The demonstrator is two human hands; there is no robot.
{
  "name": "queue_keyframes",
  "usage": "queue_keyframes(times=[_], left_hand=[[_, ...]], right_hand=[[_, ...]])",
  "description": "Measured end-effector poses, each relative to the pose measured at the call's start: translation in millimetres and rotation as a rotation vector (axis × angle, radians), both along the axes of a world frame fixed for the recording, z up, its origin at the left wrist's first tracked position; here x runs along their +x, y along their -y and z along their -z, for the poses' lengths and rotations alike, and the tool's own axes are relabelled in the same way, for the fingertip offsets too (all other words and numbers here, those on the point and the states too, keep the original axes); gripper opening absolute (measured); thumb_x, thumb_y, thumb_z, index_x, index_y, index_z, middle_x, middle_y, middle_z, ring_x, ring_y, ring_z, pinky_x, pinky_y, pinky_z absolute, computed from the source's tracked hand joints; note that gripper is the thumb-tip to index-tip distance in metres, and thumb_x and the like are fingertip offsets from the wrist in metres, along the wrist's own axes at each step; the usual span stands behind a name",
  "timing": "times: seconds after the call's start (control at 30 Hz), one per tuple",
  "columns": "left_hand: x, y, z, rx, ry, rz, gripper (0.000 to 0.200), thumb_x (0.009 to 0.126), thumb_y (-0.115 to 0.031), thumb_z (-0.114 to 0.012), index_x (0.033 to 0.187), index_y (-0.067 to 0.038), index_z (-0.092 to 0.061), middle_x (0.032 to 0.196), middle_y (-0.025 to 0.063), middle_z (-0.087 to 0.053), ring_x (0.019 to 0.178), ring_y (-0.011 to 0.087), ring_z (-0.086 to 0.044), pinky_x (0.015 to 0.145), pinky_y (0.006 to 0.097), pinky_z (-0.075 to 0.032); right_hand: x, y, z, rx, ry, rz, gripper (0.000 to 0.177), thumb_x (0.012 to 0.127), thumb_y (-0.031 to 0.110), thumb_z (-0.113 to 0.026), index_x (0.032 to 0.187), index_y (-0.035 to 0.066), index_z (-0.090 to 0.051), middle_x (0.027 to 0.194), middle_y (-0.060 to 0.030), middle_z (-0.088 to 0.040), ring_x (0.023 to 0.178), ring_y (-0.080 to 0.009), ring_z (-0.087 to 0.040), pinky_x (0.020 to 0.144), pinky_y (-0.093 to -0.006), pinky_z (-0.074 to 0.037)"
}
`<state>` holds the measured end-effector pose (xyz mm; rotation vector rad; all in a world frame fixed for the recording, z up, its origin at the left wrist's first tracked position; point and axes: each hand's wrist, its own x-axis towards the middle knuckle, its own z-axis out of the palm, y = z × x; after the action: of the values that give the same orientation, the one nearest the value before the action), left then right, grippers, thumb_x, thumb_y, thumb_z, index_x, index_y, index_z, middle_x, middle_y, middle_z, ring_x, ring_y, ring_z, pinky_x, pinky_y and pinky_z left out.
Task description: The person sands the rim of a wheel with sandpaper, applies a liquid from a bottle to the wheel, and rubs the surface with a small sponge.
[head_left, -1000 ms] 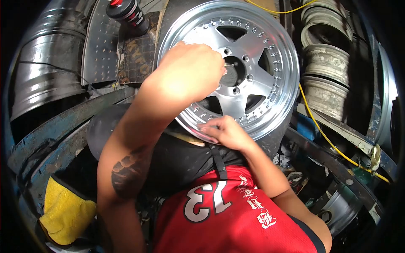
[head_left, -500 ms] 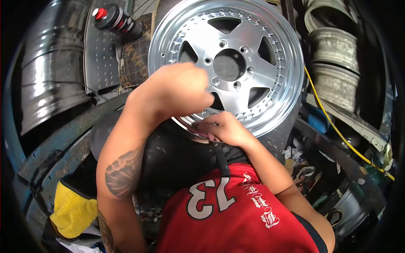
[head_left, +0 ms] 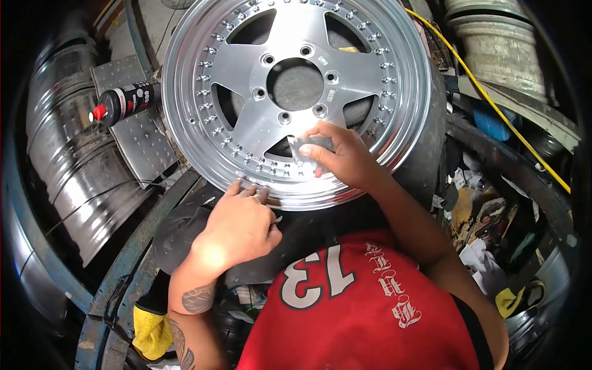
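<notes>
A polished silver wheel rim (head_left: 246, 58) with several spokes and a ring of small bolts lies face up before me. My left hand (head_left: 242, 225) is palm down at its near-left lip, fingers stretched and fingertips touching the metal. Over the near side of the wheel, my right hand (head_left: 342, 154) pinches a small, thin, greyish piece (head_left: 301, 152) between thumb and fingers. That piece overlaps the lower spoke opening and the bolts; I cannot tell its material.
A black bottle with a red cap (head_left: 126, 102) lies on a perforated metal plate (head_left: 145, 151) at left, beside a large shiny cylinder (head_left: 80, 148). Dull rims (head_left: 499, 55) stack at right, near a yellow hose (head_left: 487, 92). A yellow cloth (head_left: 151, 336) hangs low left.
The view has shifted, and the wheel appears larger. My left hand has dropped from above the wheel to its near lip. My right hand has moved up over the bolts, with the thin piece now showing.
</notes>
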<state>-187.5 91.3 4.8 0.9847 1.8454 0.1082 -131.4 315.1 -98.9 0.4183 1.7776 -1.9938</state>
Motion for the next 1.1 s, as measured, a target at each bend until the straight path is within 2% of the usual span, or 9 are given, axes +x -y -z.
queue_keyframes(times=[0.2,0.33,0.37,0.4,0.5,0.7,0.83,0.93,1.1], left_hand=[[11.9,-3.4,14.1,0.148,0.084,0.034,0.03,0.077,-0.033,-0.069,0.089,-0.008,-0.083,0.141,0.0239,-0.061,0.132,0.0355,-0.058,0.119,0.0498,-0.037],[-13.2,-6.6,11.5,-0.066,0.001,-0.029,0.026,0.078,-0.029,-0.067,0.076,-0.005,-0.077,0.102,0.0177,-0.076,0.098,0.031,-0.072,0.108,0.0493,-0.045],[-18.2,-2.6,11.3,0.031,-0.038,-0.122,0.024,0.078,-0.026,-0.066,0.07,-0.005,-0.073,0.074,0.0155,-0.072,0.08,0.0343,-0.071,0.103,0.049,-0.046],[-24.4,3.0,15.1,0.039,-0.024,-0.142,0.023,0.079,-0.024,-0.066,0.069,-0.004,-0.071,0.068,0.0185,-0.067,0.078,0.0377,-0.069,0.093,0.0479,-0.051],[-48.6,5.2,-2.2,-0.01,-0.057,-0.33,0.022,0.078,-0.021,-0.066,0.072,-0.001,-0.07,0.072,0.0218,-0.066,0.077,0.041,-0.067,0.072,0.0486,-0.055],[-75.5,53.2,-19.4,0.218,-0.317,-0.516,0.023,0.085,-0.015,-0.061,0.081,0.007,-0.067,0.089,0.0236,-0.069,0.087,0.0421,-0.066,0.085,0.047,-0.053],[-85.6,82.4,-37.4,0.177,-0.222,-0.694,0.026,0.091,-0.016,-0.061,0.096,0.009,-0.067,0.093,0.024,-0.069,0.088,0.0355,-0.07,0.083,0.0405,-0.053],[-92.0,90.5,-33.8,0.125,-0.264,-0.679,0.028,0.091,-0.018,-0.06,0.098,0.008,-0.068,0.088,0.0264,-0.067,0.083,0.0379,-0.069,0.08,0.0404,-0.053],[-90.8,87.9,-26.7,0.186,-0.233,-0.722,0.031,0.089,-0.023,-0.061,0.095,0.006,-0.07,0.082,0.0269,-0.066,0.079,0.0388,-0.068,0.077,0.041,-0.053]], right_hand=[[-0.9,1.1,16.5,0.141,-0.23,-0.293,0.021,0.084,0.02,-0.079,0.092,0.002,-0.071,0.071,-0.0099,-0.065,0.062,-0.0117,-0.057,0.061,-0.0332,-0.045],[-9.4,-4.5,1.9,-0.023,-0.09,-0.392,0.021,0.086,0.02,-0.075,0.097,0.002,-0.074,0.078,-0.0059,-0.069,0.071,-0.0084,-0.058,0.067,-0.0315,-0.047],[-10.0,-3.7,1.6,-0.132,-0.033,-0.367,0.021,0.087,0.019,-0.074,0.098,0.002,-0.074,0.08,-0.0045,-0.07,0.074,-0.0078,-0.059,0.07,-0.0307,-0.047],[-10.3,-2.7,1.8,-0.239,0.025,-0.342,0.02,0.088,0.018,-0.073,0.099,0.001,-0.074,0.083,-0.0031,-0.071,0.077,-0.0073,-0.06,0.072,-0.0298,-0.047],[-7.3,1.7,6.7,-0.4,0.071,-0.288,0.021,0.092,0.017,-0.074,0.105,0.002,-0.073,0.091,0.0001,-0.073,0.083,-0.006,-0.061,0.077,-0.0257,-0.046],[-3.5,4.9,3.4,-0.262,0.192,-0.325,0.024,0.089,0.022,-0.082,0.098,0.007,-0.066,0.082,0.0057,-0.061,0.078,-0.0037,-0.057,0.069,-0.0214,-0.045],[-0.7,13.0,-4.4,0.148,-0.111,-0.485,0.03,0.082,0.01,-0.084,0.108,0.002,-0.071,0.097,-0.0022,-0.07,0.089,-0.01,-0.063,0.082,-0.029,-0.052],[-5.1,18.2,-22.1,0.39,-0.077,-0.745,0.025,0.08,0.013,-0.081,0.099,0.0,-0.073,0.084,-0.0124,-0.07,0.078,-0.0209,-0.068,0.074,-0.0363,-0.053],[-2.9,34.0,-21.7,0.464,-0.417,-0.796,0.024,0.08,0.022,-0.078,0.092,0.002,-0.072,0.086,-0.017,-0.068,0.078,-0.0379,-0.068,0.072,-0.0461,-0.053]])
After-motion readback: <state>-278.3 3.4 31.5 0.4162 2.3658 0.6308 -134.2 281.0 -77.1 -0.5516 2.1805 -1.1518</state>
